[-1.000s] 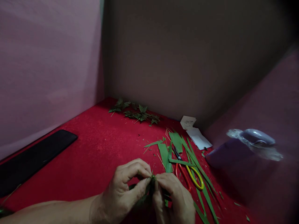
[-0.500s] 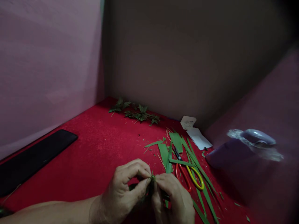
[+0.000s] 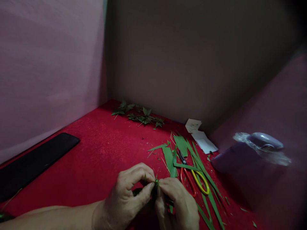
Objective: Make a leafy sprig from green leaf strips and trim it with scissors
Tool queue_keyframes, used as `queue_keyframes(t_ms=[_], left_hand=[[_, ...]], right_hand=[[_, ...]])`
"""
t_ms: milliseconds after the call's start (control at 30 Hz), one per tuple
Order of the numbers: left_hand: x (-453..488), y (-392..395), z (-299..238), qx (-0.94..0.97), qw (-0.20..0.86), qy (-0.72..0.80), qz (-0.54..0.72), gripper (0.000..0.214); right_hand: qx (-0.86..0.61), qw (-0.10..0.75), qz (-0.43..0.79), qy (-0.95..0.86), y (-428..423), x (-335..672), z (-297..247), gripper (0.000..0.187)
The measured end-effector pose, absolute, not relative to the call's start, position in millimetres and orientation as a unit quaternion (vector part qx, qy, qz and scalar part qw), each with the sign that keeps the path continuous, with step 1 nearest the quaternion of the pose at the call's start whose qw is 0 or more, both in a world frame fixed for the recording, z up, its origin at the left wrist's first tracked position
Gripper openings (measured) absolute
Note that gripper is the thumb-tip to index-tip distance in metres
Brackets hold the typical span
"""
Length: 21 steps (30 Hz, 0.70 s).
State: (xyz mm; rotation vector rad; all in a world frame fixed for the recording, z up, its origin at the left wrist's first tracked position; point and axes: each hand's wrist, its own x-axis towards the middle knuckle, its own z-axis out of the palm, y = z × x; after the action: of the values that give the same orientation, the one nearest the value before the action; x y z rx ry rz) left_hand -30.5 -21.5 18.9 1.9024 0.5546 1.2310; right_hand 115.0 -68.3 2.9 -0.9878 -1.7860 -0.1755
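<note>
Low in the middle of the view, my left hand (image 3: 130, 195) and my right hand (image 3: 178, 203) meet fingertip to fingertip. Both pinch a small bundle of green leaf pieces (image 3: 156, 182), whose thin tips stick up between the fingers. Dark green parts hang below, mostly hidden behind the hands. Just right of my right hand lie scissors (image 3: 184, 163) with one red and one yellow handle. Long green leaf strips (image 3: 203, 166) lie under and over them, with thin sticks and cut scraps around.
Leafy sprigs (image 3: 144, 116) lie along the back wall. White paper pieces (image 3: 203, 142) rest at the back right. A purple object with clear plastic wrap (image 3: 263, 143) stands at the right. A long black flat object (image 3: 40, 163) lies at the left on the red cloth (image 3: 96, 159).
Almost nothing differs. The fingers and the leaf bundle have shifted very slightly, with both hands still pinching in the same place.
</note>
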Motion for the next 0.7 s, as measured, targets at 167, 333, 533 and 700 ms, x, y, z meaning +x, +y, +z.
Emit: queue_keyframes(t_ms=[167, 333, 533, 700], left_hand=[[-29.9, -21.4, 18.6, 0.752, 0.382, 0.21, 0.494, 0.011], [-30.5, -21.2, 18.7, 0.745, 0.393, 0.2, 0.5, 0.012], [-32.0, -21.9, 18.3, 0.744, 0.406, 0.198, 0.493, 0.013], [-32.0, -22.4, 15.9, 0.733, 0.428, 0.197, 0.491, 0.013]], right_hand=[[-0.417, 0.518, -0.08, -0.743, -67.3, 112.8, 4.4, 0.021], [-0.434, 0.524, -0.069, -0.729, -68.3, 114.5, 4.1, 0.022], [-0.432, 0.519, -0.047, -0.736, -70.1, 115.8, 2.3, 0.026], [-0.464, 0.561, -0.021, -0.686, -71.0, 109.7, 1.0, 0.021]])
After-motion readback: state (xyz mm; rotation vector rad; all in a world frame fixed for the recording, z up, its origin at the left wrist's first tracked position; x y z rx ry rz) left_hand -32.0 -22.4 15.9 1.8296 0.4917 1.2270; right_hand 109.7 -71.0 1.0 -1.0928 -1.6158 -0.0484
